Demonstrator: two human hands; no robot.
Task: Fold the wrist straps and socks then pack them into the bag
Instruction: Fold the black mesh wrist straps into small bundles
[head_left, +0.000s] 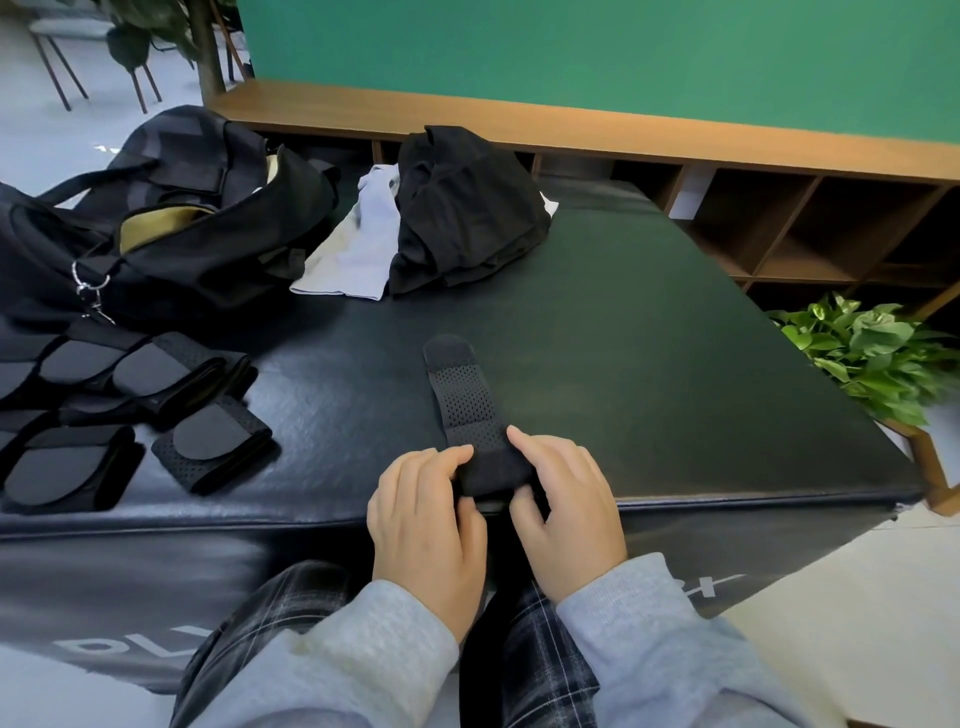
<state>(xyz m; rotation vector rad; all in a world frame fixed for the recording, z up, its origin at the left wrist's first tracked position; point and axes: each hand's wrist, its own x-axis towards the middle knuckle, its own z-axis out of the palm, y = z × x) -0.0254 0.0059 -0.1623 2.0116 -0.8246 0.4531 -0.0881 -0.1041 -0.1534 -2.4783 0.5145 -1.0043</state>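
Grey sleeves (675, 639) and checked trousers (540, 670) fill the bottom of the view, and both hands reach forward from them to the near edge of a black padded block (649, 322). Between the hands lies one black wrist strap (470, 410). Its near end is rolled or folded over, and the left hand (423, 519) and the right hand (566, 509) pinch this thick part from both sides, with fingers curled on top and thumbs below. The rest of the strap, perforated, lies flat on the block and points away from the person, with its rounded tab at the far end.

On the left part of the block, well apart from the hands, rest several folded straps (119, 410) in a group. Behind them stands an open black bag (171, 223) with a tan lining. Beside the bag lie a light grey cloth (353, 244) and a heap of black fabric (462, 218), touching each other. Beyond the block runs a wooden shelf (779, 208) under a green wall (571, 57). A leafy plant (867, 353) stands at the right.
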